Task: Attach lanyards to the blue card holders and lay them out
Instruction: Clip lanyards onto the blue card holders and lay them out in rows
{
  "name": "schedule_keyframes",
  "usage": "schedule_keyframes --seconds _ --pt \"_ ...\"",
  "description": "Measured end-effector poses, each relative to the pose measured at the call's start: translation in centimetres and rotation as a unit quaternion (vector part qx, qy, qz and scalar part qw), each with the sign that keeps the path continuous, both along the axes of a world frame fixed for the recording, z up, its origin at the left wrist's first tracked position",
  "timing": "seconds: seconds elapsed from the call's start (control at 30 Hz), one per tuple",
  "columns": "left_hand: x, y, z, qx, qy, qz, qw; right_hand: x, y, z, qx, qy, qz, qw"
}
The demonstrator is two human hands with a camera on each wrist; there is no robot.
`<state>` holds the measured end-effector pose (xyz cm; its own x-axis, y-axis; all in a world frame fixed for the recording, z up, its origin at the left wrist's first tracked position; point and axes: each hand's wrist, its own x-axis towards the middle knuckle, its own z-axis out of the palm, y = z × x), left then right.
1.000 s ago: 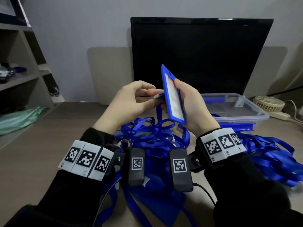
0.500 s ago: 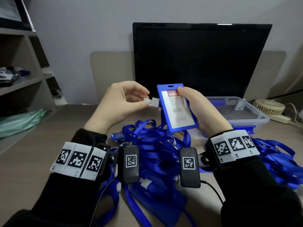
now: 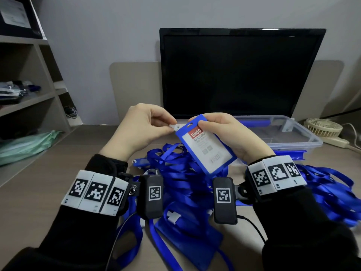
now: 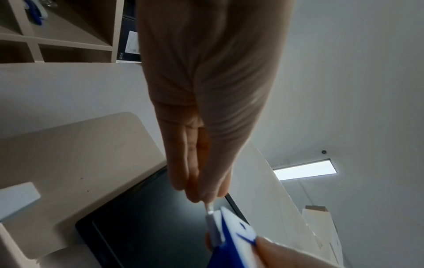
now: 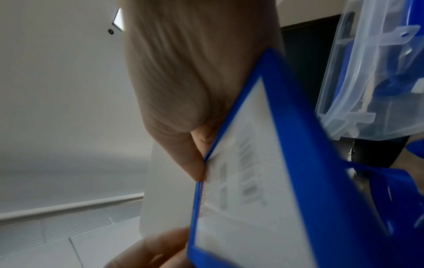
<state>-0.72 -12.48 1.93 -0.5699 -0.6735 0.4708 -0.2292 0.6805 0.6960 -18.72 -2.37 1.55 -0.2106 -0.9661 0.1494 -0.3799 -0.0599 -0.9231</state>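
Card holder [image 3: 206, 146]: blue, held tilted above the desk, before the monitor [image 3: 240, 73].
Left hand [image 3: 141, 129]: pinches white lanyard clip [image 3: 175, 126] at holder's top slot.
Right hand [image 3: 232, 133]: fingers curled round holder.
Lanyards [image 3: 175, 173]: heaped beneath.

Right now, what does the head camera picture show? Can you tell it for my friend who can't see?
Two hands work above a desk: the right hand holds a blue card holder, and the left hand pinches a small white clip at its top edge. Below lies a tangle of blue lanyards; behind stand a dark monitor and a clear plastic box.
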Motion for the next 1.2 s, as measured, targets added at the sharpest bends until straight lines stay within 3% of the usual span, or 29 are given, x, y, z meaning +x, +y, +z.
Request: schedule_keyframes --seconds 0.3,0.73,1.2 --pt "0.4 0.0 -0.3 -0.017 -0.08 0.005 0.997 0.8 -0.4 -0.1 0.015 0.025 0.016 0.999" --pt "0.8 0.9 -0.3 -0.027 -0.113 -0.005 0.993 1.6 -1.2 -0.6 0.02 0.083 0.001 0.996" --pt "0.7 1.2 0.0 -0.043 -0.07 -0.015 0.996 1.6 -0.7 -0.2 0.016 0.069 -0.005 0.997"
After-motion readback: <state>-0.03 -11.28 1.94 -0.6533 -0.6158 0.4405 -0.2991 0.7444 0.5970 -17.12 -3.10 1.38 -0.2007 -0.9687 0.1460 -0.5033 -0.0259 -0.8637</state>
